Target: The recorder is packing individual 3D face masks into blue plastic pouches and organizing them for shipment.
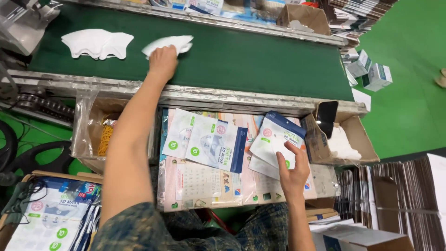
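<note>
In the right cardboard box (pixel 363 139), white masks (pixel 343 145) lie piled.

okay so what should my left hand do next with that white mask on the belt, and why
Probably draw the white mask back toward the pouch: your left hand already rests on it on the green belt, and your right hand holds the pouch.
</note>
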